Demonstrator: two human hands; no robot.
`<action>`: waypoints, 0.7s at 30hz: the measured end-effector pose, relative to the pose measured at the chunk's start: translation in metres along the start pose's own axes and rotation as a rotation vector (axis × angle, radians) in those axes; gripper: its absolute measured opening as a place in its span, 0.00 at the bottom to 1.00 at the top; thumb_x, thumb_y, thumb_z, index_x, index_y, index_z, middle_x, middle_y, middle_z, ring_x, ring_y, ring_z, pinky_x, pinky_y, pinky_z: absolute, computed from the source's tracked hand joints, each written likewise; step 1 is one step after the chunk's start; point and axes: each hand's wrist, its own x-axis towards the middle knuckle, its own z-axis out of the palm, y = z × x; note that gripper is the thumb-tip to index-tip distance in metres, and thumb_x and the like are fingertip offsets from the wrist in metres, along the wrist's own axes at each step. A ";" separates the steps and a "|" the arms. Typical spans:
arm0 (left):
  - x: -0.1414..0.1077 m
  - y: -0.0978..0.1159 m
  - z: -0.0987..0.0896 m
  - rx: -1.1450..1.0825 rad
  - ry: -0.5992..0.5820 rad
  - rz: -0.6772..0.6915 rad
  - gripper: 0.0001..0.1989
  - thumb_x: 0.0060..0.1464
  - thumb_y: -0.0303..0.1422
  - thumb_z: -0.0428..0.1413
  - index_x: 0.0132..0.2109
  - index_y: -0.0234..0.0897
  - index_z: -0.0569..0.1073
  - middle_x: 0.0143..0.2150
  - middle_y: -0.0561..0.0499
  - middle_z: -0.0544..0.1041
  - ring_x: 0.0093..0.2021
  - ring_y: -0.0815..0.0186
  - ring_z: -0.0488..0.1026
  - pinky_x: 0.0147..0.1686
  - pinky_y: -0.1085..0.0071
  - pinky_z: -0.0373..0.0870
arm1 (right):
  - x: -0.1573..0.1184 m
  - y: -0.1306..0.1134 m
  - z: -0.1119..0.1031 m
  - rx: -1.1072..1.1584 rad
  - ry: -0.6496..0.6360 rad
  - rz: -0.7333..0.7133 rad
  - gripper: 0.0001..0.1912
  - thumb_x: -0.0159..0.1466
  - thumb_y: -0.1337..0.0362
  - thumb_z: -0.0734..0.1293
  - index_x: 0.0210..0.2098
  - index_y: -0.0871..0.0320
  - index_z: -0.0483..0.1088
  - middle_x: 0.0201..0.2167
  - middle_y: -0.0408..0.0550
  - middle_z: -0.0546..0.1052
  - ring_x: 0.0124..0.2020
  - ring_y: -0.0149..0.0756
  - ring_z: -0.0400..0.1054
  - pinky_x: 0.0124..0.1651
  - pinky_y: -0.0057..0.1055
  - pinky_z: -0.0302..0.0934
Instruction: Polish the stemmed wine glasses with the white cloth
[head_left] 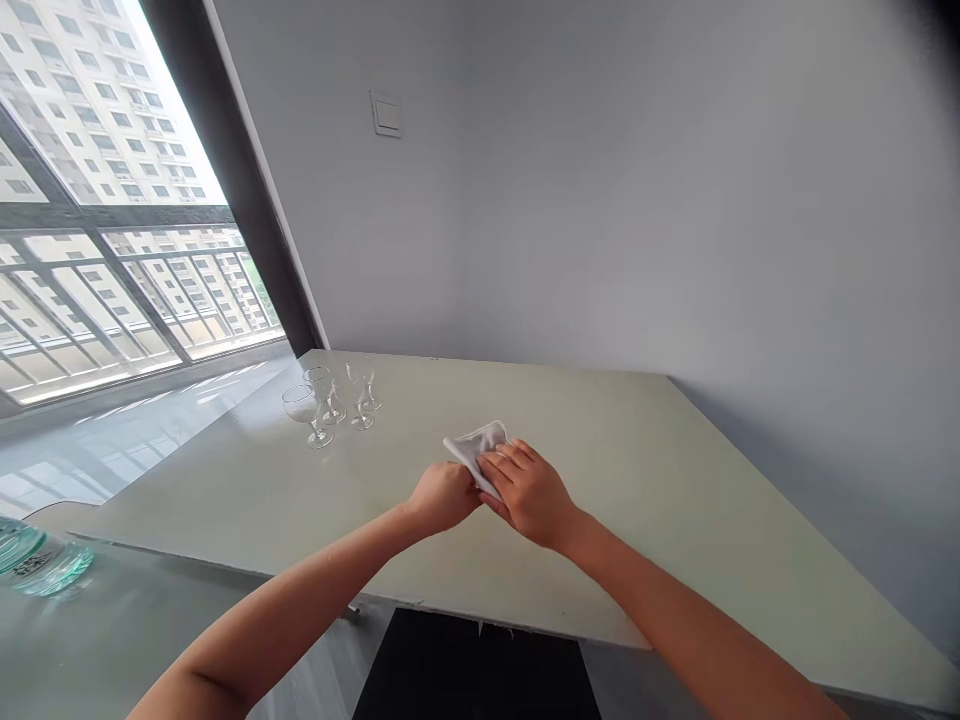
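Note:
Over the middle of the table, a small folded white cloth point(471, 447) is held between my two hands. My right hand point(529, 490) presses its bent fingers over the right side of the cloth. Close against the cloth's lower left edge, my left hand point(444, 495) is closed in a fist. What it grips is hidden by the fingers and the cloth. A thin, curved, clear edge shows along the top of the cloth, too faint to name for certain. Several clear stemmed glasses point(302, 406) stand upright in a group farther back on the left, apart from my hands.
The pale table point(637, 470) reaches back to the grey walls. At the lower left, a clear plastic bottle point(45, 562) lies on another glossy surface point(135, 640). A black seat point(480, 670) is below the table's front edge. A large window point(112, 200) fills the left.

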 end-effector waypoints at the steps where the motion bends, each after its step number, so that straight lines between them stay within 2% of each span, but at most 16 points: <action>1: -0.001 0.002 0.000 0.029 0.024 0.022 0.15 0.50 0.41 0.49 0.24 0.37 0.71 0.19 0.51 0.68 0.22 0.67 0.64 0.25 0.73 0.55 | 0.005 0.003 0.002 0.030 0.002 0.068 0.16 0.61 0.57 0.58 0.42 0.58 0.70 0.40 0.55 0.74 0.44 0.45 0.64 0.50 0.44 0.52; 3: -0.003 0.005 -0.002 0.041 0.039 0.047 0.15 0.52 0.42 0.48 0.25 0.39 0.72 0.18 0.53 0.67 0.22 0.68 0.65 0.25 0.73 0.54 | 0.012 0.014 0.000 0.146 -0.005 0.293 0.18 0.62 0.55 0.55 0.30 0.58 0.71 0.27 0.50 0.73 0.31 0.39 0.65 0.38 0.37 0.57; 5: -0.006 0.004 -0.003 0.024 0.060 0.057 0.15 0.52 0.43 0.49 0.28 0.39 0.73 0.18 0.54 0.67 0.22 0.69 0.64 0.25 0.74 0.54 | 0.016 0.028 -0.008 0.368 -0.054 0.558 0.22 0.61 0.51 0.55 0.19 0.58 0.66 0.16 0.44 0.66 0.20 0.32 0.58 0.26 0.31 0.53; 8: -0.011 0.002 -0.002 -0.125 0.010 0.018 0.14 0.51 0.44 0.49 0.30 0.39 0.73 0.19 0.56 0.67 0.21 0.70 0.62 0.24 0.75 0.54 | 0.012 0.045 -0.020 0.797 -0.096 0.809 0.23 0.57 0.47 0.58 0.16 0.58 0.62 0.12 0.40 0.59 0.16 0.28 0.52 0.21 0.28 0.46; 10: -0.013 0.002 0.005 -0.318 -0.042 -0.028 0.16 0.51 0.45 0.48 0.34 0.39 0.73 0.19 0.56 0.67 0.21 0.72 0.61 0.23 0.76 0.55 | 0.005 0.048 -0.019 0.989 0.002 0.878 0.21 0.54 0.47 0.61 0.18 0.57 0.64 0.14 0.41 0.63 0.18 0.29 0.55 0.23 0.29 0.48; 12: -0.014 0.005 0.016 -0.513 -0.023 -0.080 0.18 0.52 0.45 0.46 0.41 0.38 0.71 0.20 0.57 0.66 0.21 0.72 0.62 0.22 0.76 0.57 | -0.001 0.044 -0.009 1.085 0.178 0.957 0.19 0.53 0.47 0.63 0.21 0.57 0.66 0.17 0.42 0.66 0.21 0.32 0.57 0.25 0.30 0.51; 14: -0.011 0.012 0.030 -0.669 0.070 -0.122 0.20 0.53 0.44 0.45 0.47 0.37 0.68 0.21 0.56 0.67 0.22 0.71 0.63 0.23 0.75 0.60 | -0.003 0.035 0.008 1.115 0.369 1.045 0.19 0.53 0.46 0.62 0.23 0.56 0.66 0.19 0.43 0.67 0.22 0.34 0.59 0.26 0.31 0.53; 16: -0.006 0.021 0.044 -0.799 0.183 -0.127 0.21 0.54 0.43 0.45 0.50 0.36 0.66 0.27 0.53 0.70 0.27 0.69 0.67 0.28 0.74 0.64 | -0.002 0.023 0.028 1.103 0.523 1.058 0.21 0.55 0.44 0.59 0.27 0.56 0.66 0.22 0.45 0.69 0.24 0.36 0.61 0.27 0.32 0.55; 18: 0.002 0.029 0.053 -0.890 0.285 -0.126 0.21 0.54 0.41 0.46 0.51 0.35 0.65 0.35 0.48 0.72 0.35 0.65 0.69 0.33 0.71 0.66 | -0.001 0.011 0.044 1.070 0.575 0.991 0.22 0.56 0.43 0.56 0.31 0.56 0.66 0.26 0.47 0.71 0.28 0.38 0.64 0.30 0.31 0.57; 21: 0.014 0.036 0.062 -0.873 0.390 -0.206 0.20 0.54 0.40 0.47 0.51 0.35 0.65 0.42 0.44 0.70 0.41 0.62 0.69 0.37 0.69 0.68 | 0.000 -0.003 0.056 1.050 0.521 0.915 0.23 0.58 0.45 0.55 0.38 0.57 0.66 0.31 0.49 0.73 0.33 0.39 0.66 0.33 0.31 0.58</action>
